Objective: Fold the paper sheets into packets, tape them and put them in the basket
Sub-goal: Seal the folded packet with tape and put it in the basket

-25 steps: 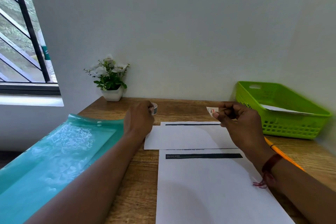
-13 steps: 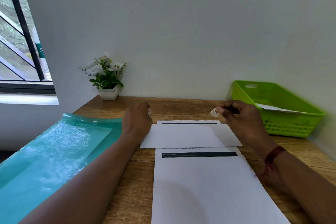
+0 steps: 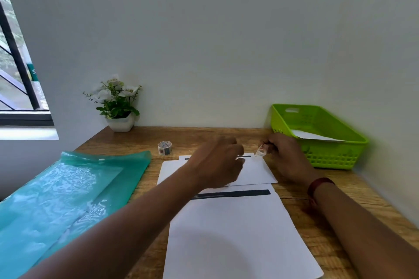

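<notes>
Where the table [image 3: 306, 195] comes nearest, 1 flat paper sheet [image 3: 235, 238] lies face up, with a dark bar across its far end. A teal plastic sleeve [image 3: 63, 190] lies left of it and hangs past the table's left edge. A red wristband [image 3: 318, 184] sits on the right wrist.

Just beyond the flat sheet is the folded sheet [image 3: 256, 172]. Their edges touch or slightly overlap, can't tell which.

The left hand [image 3: 217, 165] is above the folded sheet and motion-blurred. Its fingers look loosely bent and nothing shows in it, but I can't tell the grip for sure.

The right hand [image 3: 288, 156] is at the folded sheet's far right corner. Its thumb and fingers pinch 1 short tape piece [image 3: 260, 151], which hangs down toward that corner.

The tape roll [image 3: 164, 147] stands on the table off the folded sheet's far left corner, clear of both hands.

Farther right, the green basket [image 3: 328, 156] sits on the table by the walls with 1 white paper [image 3: 317, 137] inside. At far left a potted plant [image 3: 120, 106] with white flowers stands against the wall. A barred window [image 3: 13, 75] is at the left edge.
</notes>
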A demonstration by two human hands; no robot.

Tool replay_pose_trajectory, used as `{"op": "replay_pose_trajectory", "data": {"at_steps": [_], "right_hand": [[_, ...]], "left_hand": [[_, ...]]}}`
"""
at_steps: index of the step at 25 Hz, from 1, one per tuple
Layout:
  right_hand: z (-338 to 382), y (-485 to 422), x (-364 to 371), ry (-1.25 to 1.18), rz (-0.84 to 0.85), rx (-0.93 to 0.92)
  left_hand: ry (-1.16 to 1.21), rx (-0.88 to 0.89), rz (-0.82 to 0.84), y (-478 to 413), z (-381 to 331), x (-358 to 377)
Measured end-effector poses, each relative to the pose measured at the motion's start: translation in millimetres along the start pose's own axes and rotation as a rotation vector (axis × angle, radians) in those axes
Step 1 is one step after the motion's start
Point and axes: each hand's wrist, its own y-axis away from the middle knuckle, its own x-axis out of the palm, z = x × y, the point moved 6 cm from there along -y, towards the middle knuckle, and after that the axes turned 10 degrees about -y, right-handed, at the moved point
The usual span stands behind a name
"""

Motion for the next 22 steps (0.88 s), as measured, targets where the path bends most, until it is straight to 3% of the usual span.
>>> {"op": "replay_pose_trajectory", "data": {"at_steps": [3, 11, 15, 22], "right_hand": [[2, 1, 4, 0.023, 0.053, -0.032], [-8, -4, 13, 0.041, 0.13, 0.018], [-15, -5, 24, 0.096, 0.181, 0.019], [-18, -4, 26, 0.147, 0.218, 0.072]], "left_hand": [[-0.022, -0.033, 0.013, -19, -13, 15], [0.225, -0.259, 0.143, -15, -8, 64], [0.178, -0.229, 0.257, -13, -7, 71], [0.138, -0.206, 0.292, -11, -11, 72]]}}
